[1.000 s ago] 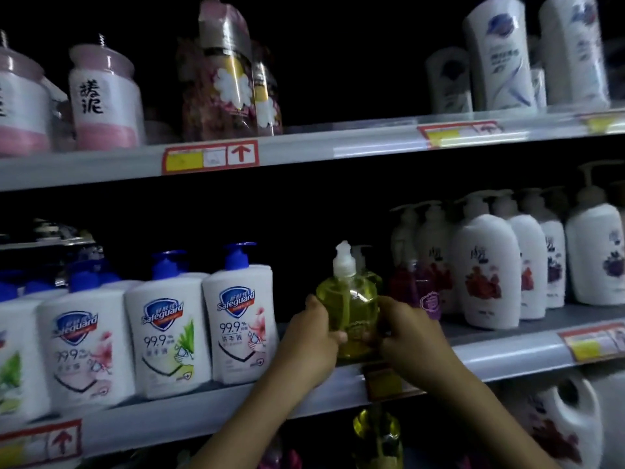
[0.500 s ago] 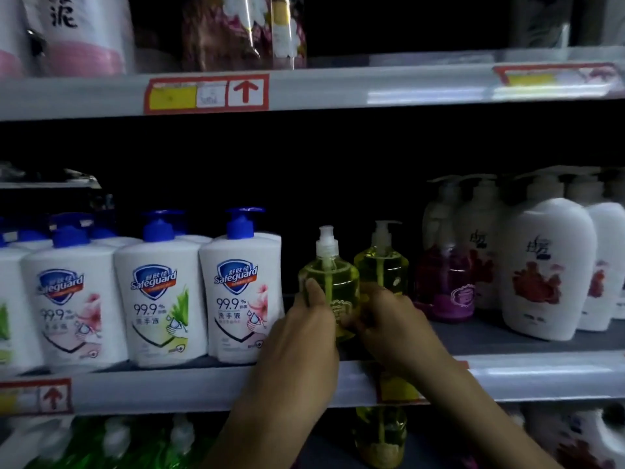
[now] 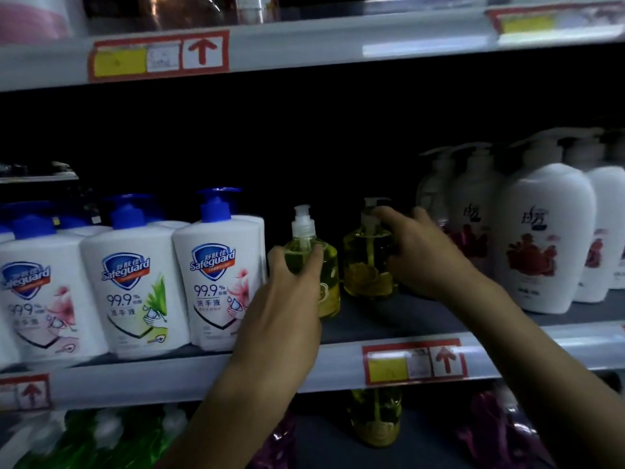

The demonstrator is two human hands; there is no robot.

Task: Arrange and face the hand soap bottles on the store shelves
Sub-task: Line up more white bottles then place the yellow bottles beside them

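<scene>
Two clear yellow pump bottles stand on the middle shelf [image 3: 338, 363]. My left hand [image 3: 291, 292] grips the front yellow bottle [image 3: 326, 265], which has a white pump and stands next to a white Safeguard bottle [image 3: 216, 282]. My right hand [image 3: 419, 252] reaches deeper and grips the second yellow bottle [image 3: 365, 262] at its right side and pump. That bottle stands further back, a little apart from the first.
More Safeguard bottles [image 3: 132, 292] with blue pumps fill the shelf's left. White bottles with red flowers [image 3: 544, 245] crowd the right. Another yellow bottle [image 3: 375, 418] stands on the shelf below. The upper shelf edge [image 3: 304, 45] carries price tags.
My right hand let go of the front yellow bottle and moved right and back onto the second one. My left hand stays on the front bottle. The view shifted closer and downward.
</scene>
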